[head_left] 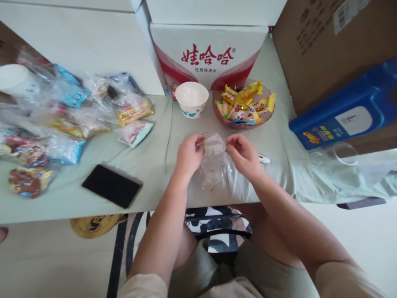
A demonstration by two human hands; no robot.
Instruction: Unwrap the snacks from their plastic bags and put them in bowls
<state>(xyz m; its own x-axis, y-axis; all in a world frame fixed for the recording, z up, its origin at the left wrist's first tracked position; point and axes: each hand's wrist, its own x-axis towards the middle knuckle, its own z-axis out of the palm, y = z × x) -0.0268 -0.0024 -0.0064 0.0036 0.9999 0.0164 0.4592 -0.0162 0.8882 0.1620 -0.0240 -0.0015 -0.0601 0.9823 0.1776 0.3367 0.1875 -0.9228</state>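
Observation:
A crumpled clear plastic bag (214, 163) lies on the pale green cloth between my hands. My left hand (190, 154) pinches its upper left edge, thumb and fingers pressed together. On the other side, my right hand (243, 155) grips the upper right edge between thumb and forefinger. Beyond them stand a white paper cup (192, 99) with a blue leaf pattern and a pinkish see-through bowl (228, 123) of wrapped snacks. A thin dark strand (203, 133) shows near my left fingertips. What the bag holds, if anything, cannot be made out.
Packaged snacks (74, 111) in clear plastic spread over the left side, near a black phone (112, 185). A white-and-red carton (207, 58) stands behind. At right are a blue bottle (344, 107), a brown box (335, 54) and a small white object (264, 158) beside my right hand.

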